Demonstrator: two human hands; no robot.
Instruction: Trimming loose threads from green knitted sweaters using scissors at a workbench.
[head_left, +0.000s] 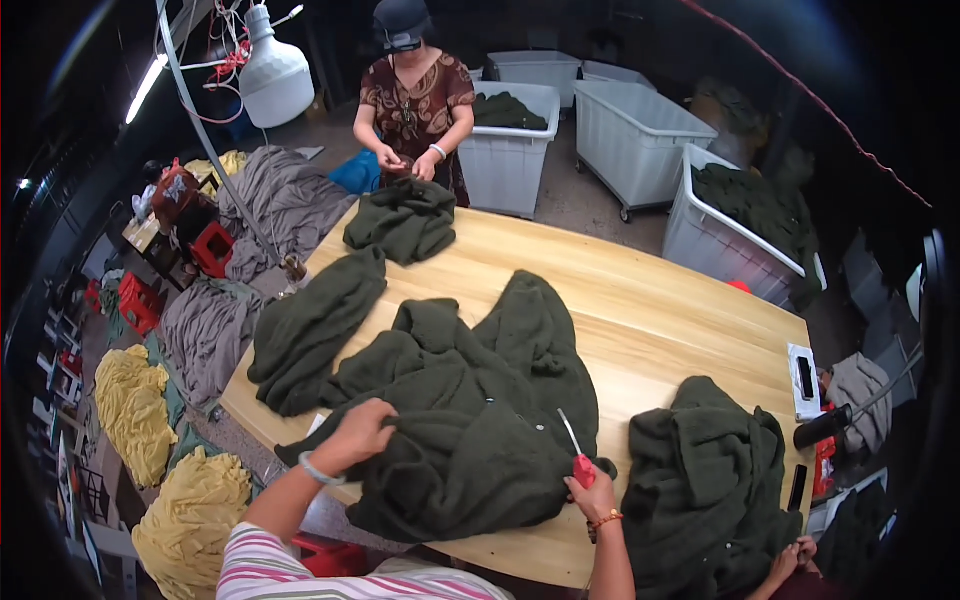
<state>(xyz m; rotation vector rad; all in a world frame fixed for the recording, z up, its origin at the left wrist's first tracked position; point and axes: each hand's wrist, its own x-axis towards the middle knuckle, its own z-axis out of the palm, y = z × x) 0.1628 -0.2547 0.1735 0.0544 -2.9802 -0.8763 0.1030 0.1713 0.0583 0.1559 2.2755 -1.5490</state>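
A dark green knitted garment [450,430] lies spread and rumpled on the table in front of me, with small pale buttons or studs on it. My left hand [362,437] is closed on a fold at its left side, a pale bracelet on the wrist. In my right hand [595,500], at the garment's right edge, is a red-handled tool [580,465] with a narrow metal blade. The blade points up and away, over the cloth; whether it has a second blade I cannot tell.
More dark green garments lie on the wooden table [640,310]. Across it a person [415,110] handles one; at the lower right, another person's hands [790,560] touch one. White wheeled bins [640,130] stand behind. A lamp [275,75] hangs upper left; yellow cloth heaps [190,520] lie left.
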